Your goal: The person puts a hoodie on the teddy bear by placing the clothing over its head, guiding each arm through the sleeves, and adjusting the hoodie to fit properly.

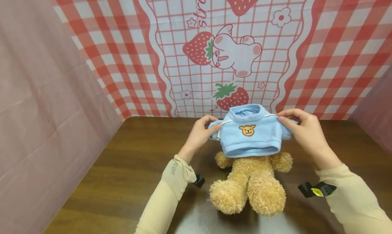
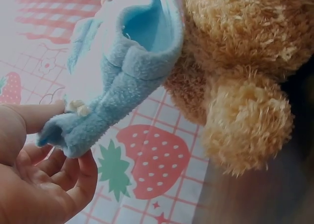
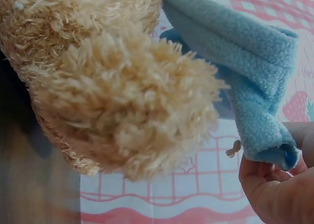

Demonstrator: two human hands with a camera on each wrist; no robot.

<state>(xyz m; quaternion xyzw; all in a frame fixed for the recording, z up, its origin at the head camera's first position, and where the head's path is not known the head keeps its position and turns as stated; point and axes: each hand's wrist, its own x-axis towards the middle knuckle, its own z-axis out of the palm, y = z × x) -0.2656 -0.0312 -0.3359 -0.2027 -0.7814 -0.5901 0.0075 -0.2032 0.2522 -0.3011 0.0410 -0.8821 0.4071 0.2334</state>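
A small light-blue sweater [image 1: 263, 133] with an embroidered bear face is held up by both hands, its neck opening on top and its hem hanging open. My left hand [image 1: 200, 131] pinches one sleeve near the shoulder; the left wrist view shows thumb and fingers on the sleeve [image 2: 105, 109]. With thumb and fingers, my right hand [image 1: 306, 133] grips the opposite sleeve [image 3: 262, 126]. Behind and below the sweater lies a curly tan teddy bear [image 1: 248, 183], feet toward me. The sweater hides its head and upper body in the head view.
The bear lies on a dark brown wooden table [image 1: 137, 166]. At the back hangs a red-and-white checked cloth [image 1: 128, 50] with strawberry prints. A pink curtain [image 1: 46, 108] closes off the left side, and another pinkish drape [image 1: 372, 101] is on the right.
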